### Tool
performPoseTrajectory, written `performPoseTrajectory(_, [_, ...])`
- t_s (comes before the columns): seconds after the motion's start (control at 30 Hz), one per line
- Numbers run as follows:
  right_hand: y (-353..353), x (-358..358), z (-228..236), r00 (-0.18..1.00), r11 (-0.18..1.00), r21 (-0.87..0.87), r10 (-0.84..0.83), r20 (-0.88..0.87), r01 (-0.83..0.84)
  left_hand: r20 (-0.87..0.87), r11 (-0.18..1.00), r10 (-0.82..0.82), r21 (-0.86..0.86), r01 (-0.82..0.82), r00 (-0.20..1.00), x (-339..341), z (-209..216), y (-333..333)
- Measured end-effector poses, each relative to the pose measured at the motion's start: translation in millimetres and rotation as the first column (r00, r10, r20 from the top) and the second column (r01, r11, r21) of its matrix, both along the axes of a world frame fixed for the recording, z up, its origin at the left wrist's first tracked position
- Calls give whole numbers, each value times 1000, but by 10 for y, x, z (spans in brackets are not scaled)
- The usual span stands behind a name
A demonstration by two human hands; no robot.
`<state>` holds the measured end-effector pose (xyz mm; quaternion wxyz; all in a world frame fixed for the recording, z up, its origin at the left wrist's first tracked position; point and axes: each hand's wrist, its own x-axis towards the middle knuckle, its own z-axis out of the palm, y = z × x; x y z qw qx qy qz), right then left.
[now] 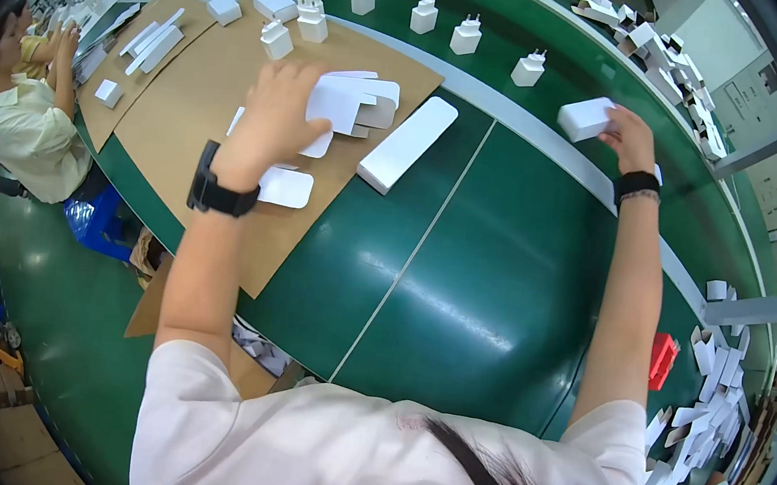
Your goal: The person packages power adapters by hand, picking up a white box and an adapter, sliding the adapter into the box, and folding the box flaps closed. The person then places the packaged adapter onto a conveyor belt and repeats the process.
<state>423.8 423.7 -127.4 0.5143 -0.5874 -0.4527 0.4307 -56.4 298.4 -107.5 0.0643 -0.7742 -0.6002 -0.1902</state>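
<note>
White shirt [326, 451] and dark hair [477, 473] are nearest. At the far right, the right hand [632, 138] holds a small white box [583, 120] at one end, with the fingers closed on it. The box has smooth, plain sides and straight edges, and sits over the far edge of the green table [468, 300]. The left hand [284, 111] is wide, its thumb away from its fingers, over flat white cards [335, 102] on brown cardboard [197, 115]. I can't tell if it touches them. One long white box [409, 144] lies between the hands. White plugs [466, 36] stand farther off.
</note>
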Motion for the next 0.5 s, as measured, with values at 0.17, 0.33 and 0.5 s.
performPoseTrajectory(0.17, [508, 198, -303, 663, 940, 326, -306, 683, 99, -61, 949, -118, -302, 95, 991, -80, 20, 328])
performPoseTrajectory(0.33, [646, -933, -458, 597, 996, 73, -24, 802, -59, -150, 942, -59, -335, 6, 987, -41, 107, 384])
performPoseTrajectory(0.5, [776, -1012, -413, 565, 999, -23, 34, 824, -26, 227, 999, 23, 19, -28, 974, 285, 395, 106])
